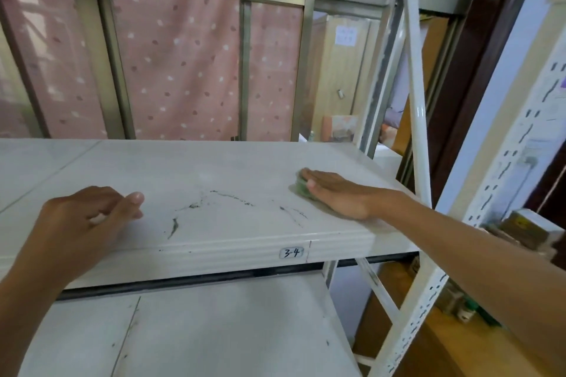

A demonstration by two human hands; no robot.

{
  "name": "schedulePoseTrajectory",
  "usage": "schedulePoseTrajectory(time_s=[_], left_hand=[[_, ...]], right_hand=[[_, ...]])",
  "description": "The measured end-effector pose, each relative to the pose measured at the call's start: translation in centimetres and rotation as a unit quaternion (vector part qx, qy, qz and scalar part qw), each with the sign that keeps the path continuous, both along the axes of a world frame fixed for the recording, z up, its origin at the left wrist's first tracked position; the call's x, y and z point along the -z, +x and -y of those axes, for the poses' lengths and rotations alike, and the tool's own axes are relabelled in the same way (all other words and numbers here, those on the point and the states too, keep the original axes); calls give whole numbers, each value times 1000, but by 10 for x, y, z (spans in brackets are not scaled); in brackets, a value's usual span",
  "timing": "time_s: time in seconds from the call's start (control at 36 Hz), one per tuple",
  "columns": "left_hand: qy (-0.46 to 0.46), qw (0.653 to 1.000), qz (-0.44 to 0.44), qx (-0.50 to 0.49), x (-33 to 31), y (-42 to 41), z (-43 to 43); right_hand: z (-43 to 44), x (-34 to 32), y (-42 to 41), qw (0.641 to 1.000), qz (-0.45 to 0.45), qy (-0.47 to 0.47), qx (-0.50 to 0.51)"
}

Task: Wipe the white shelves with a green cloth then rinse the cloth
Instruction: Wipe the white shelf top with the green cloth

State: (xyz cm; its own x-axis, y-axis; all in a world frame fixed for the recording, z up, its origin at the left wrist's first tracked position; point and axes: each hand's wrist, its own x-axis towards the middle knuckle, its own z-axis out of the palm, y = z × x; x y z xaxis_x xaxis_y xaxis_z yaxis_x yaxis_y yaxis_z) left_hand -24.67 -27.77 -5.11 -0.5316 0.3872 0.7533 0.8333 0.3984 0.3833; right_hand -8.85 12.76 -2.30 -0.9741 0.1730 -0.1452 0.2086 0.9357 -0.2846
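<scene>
1. Pressing flat, the right hand (335, 193) lies palm down on the cloth (301, 186), fingers straight and together, pointing left along the shelf (214, 174).
2. Only a small green edge of the cloth shows past the fingertips; it sits near the shelf's right end, between the front and back edges. Its long axis cannot be told, since the hand covers most of it.
3. The left hand (82, 223) rests on the shelf's front left part, fingers loosely curled, thumb out toward the right, holding nothing.
4. Dark smears (196, 205) cross the shelf top between the two hands.
5. A small label (291, 252) on the shelf's front lip reads "3-4" in handwriting.
6. A lower shelf (214, 330) shows below, and a white slotted post (502, 180) stands at the right.
7. Behind the rack hangs a pink dotted curtain (183, 70); a paper (346, 35) on a wooden door beyond is too blurred to read.
</scene>
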Motion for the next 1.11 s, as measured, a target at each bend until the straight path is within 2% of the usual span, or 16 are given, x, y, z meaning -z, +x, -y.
schedulePoseTrajectory(time_s=[0.06,0.17,0.33,0.47,0.58,0.72,0.86,1.0,1.11], left_hand=[[-31,1000,2,-1,4,-7,-2],[-80,996,-24,0,13,-18,-2],[-80,993,-81,-13,8,-7,-3],[-82,993,-76,-25,6,-10,-3],[-64,997,-31,-26,7,-8,-5],[-94,994,43,-43,2,-4,-4],[-69,995,64,-25,-3,5,-5],[-27,994,102,-4,1,1,2],[8,991,133,12,-2,7,2]], right_hand=[[2,3,18,999,-25,-1,22],[-27,-4,44,991,-20,29,131],[-56,-2,75,967,-40,51,245],[-54,7,74,946,-73,43,314],[-16,6,69,950,-70,38,302],[58,10,37,958,-78,56,271],[119,19,10,969,-90,60,223],[102,19,22,969,-100,23,226],[68,14,51,956,-105,19,275]])
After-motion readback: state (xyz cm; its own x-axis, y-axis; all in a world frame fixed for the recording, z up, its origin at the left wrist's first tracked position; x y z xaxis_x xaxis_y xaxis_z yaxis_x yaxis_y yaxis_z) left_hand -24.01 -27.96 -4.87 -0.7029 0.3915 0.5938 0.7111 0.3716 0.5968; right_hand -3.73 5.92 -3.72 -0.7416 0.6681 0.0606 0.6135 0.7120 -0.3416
